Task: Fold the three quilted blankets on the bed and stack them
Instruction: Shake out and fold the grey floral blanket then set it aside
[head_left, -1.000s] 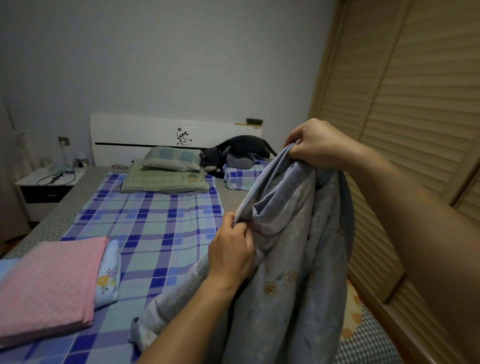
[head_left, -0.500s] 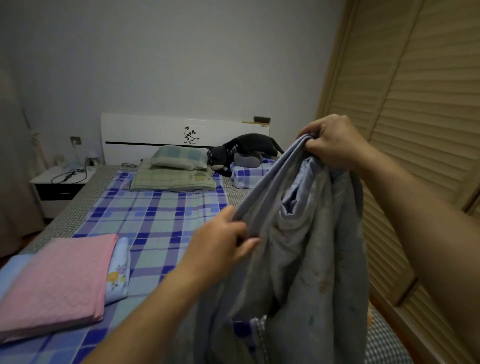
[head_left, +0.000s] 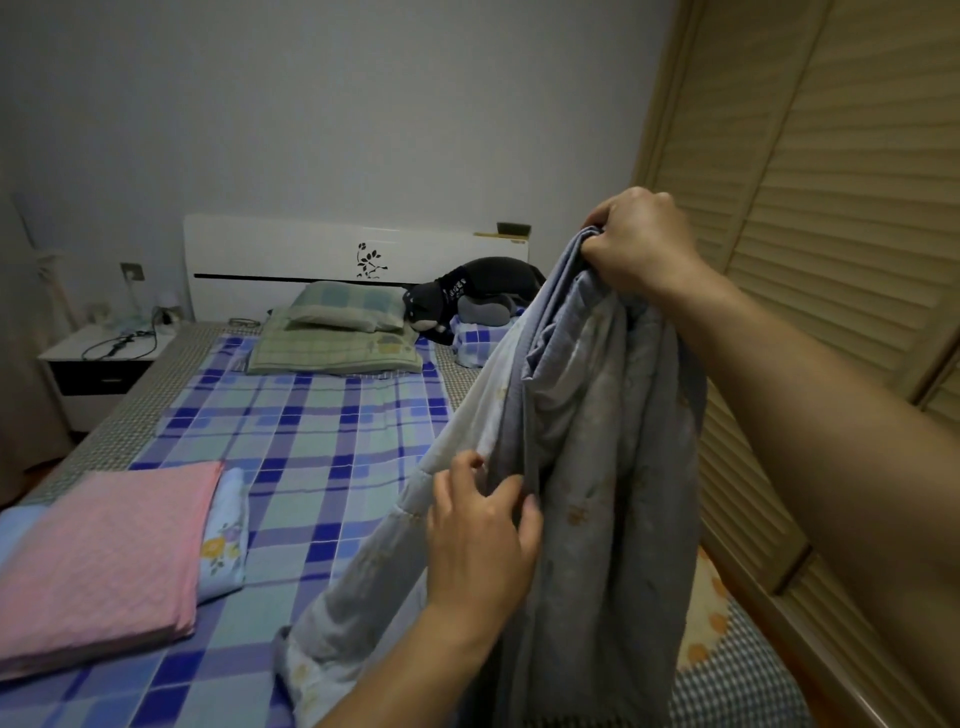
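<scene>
A grey-blue floral quilted blanket (head_left: 597, 467) hangs bunched over the right side of the bed. My right hand (head_left: 641, 241) is raised and clenched on its top corner. Lower down, my left hand (head_left: 480, 525) pinches the blanket's pale edge between thumb and fingers. A folded pink quilted blanket (head_left: 104, 561) lies on the bed's near left. It rests on a folded light-blue floral blanket (head_left: 226, 530), whose edge shows on its right.
The bed has a blue checked sheet (head_left: 311, 457), green pillows (head_left: 343, 332) and a black plush cat (head_left: 467, 293) by the white headboard. A white nightstand (head_left: 98, 364) stands at the left. Slatted wardrobe doors (head_left: 831, 208) run close along the right.
My left hand has slid down along the blanket's edge, and the edge now stretches straighter between the hands. My right hand has stayed raised on its corner.
</scene>
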